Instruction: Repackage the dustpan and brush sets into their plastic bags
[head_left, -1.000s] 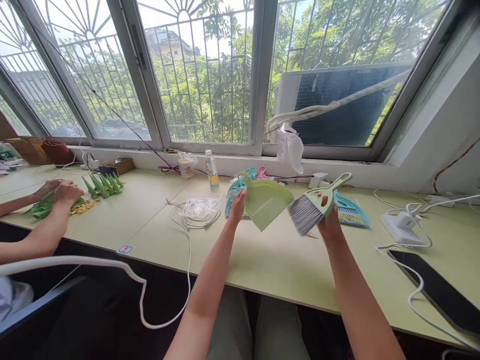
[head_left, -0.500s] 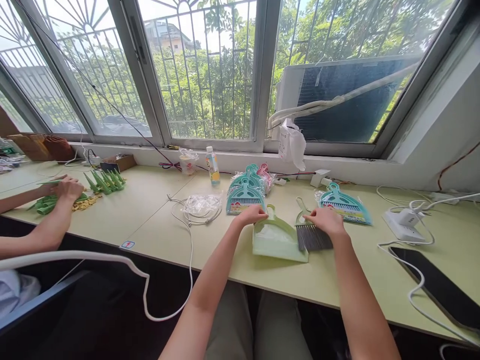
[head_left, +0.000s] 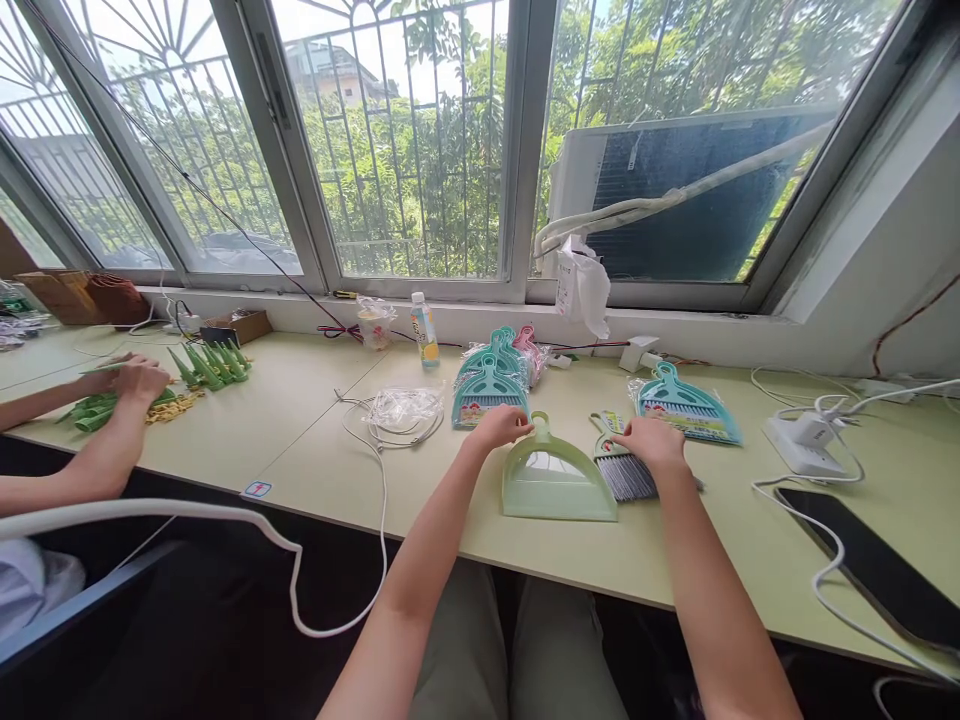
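A pale green dustpan (head_left: pixel 559 488) lies near the table's front edge, its wide lip facing me. The fingers of my left hand (head_left: pixel 502 428) pinch its handle. Just right of it is a small hand brush (head_left: pixel 626 478) with grey bristles, a green handle and a printed label. My right hand (head_left: pixel 654 440) is closed on the brush and covers part of it. Behind my left hand lie wrapped teal dustpan-and-brush sets (head_left: pixel 491 385), with a pink one (head_left: pixel 531 350) beside them. Another wrapped teal set (head_left: pixel 686 405) sits behind my right hand.
A bottle (head_left: pixel 424 332) stands near the sill. Cable and clear plastic (head_left: pixel 405 412) lie left of the sets. On the right are a power strip (head_left: pixel 806 445) and a black phone (head_left: pixel 870 560). A co-worker's hands (head_left: pixel 139 378) handle green pieces at far left.
The dustpan has settled flatter on the table. The brush has turned over, so its label and lighter bristles now show. Both hands stay nearly in place.
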